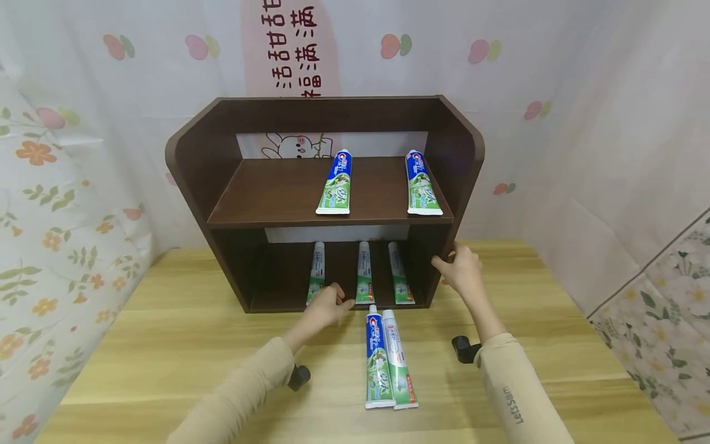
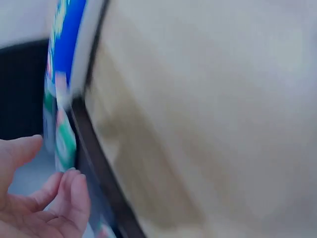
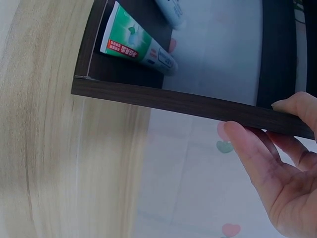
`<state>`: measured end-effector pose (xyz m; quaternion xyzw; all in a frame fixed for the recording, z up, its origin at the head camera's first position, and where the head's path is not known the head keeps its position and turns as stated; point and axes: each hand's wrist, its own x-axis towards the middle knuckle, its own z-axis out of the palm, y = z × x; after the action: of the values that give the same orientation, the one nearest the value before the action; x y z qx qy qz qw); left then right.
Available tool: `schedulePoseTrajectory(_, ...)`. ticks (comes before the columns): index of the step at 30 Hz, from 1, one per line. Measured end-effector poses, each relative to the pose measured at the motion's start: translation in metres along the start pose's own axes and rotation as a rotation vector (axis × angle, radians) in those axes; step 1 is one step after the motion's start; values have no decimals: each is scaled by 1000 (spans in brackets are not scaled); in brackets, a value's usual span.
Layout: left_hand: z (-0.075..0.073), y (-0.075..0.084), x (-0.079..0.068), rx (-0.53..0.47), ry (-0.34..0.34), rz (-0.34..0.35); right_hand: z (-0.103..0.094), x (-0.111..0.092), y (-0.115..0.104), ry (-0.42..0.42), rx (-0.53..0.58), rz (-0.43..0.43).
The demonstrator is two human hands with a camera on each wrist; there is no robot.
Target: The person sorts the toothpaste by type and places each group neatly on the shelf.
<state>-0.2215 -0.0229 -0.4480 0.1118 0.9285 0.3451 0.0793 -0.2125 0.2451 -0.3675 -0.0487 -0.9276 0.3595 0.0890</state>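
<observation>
A dark brown two-tier shelf [image 1: 272, 191] stands on the table. My right hand [image 1: 463, 268] grips the edge of its right side panel [image 3: 198, 106], thumb on one face and fingers on the other in the right wrist view. My left hand [image 1: 327, 305] is at the lower tier's front edge, beside the middle toothpaste tube [image 1: 363, 274]. Its thumb and fingers are apart in the left wrist view, close to a green-ended tube [image 2: 64, 141]. Left toothpaste tube [image 1: 317, 268] is partly hidden behind this hand; the right toothpaste tube [image 1: 400, 274] lies near the side panel.
Two blue-and-green toothpaste tubes [image 1: 338, 182] lie on the upper tier. In front of the shelf, a blue-green toothpaste tube [image 1: 378, 364] and a white-green toothpaste tube [image 1: 400, 370] lie side by side on the wooden table [image 1: 166, 370]. Patterned curtains [image 1: 588, 154] hang around.
</observation>
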Motion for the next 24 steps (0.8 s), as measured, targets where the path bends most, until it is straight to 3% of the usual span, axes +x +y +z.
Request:
schedulePoseTrajectory(5, 22, 10, -15, -129, -103, 17, -1, 1, -1, 6, -13, -7)
schedulePoseTrajectory(9, 34, 16, -26, -216, -171, -19, -1, 1, 1, 8, -19, -5)
schedulePoseTrajectory(18, 52, 26, -45, -239, -202, -3, -1, 2, 1, -11, 16, -3)
schedulePoseTrajectory(24, 59, 29, -48, -181, -184, 1, -1, 1, 2, -17, 16, 8)
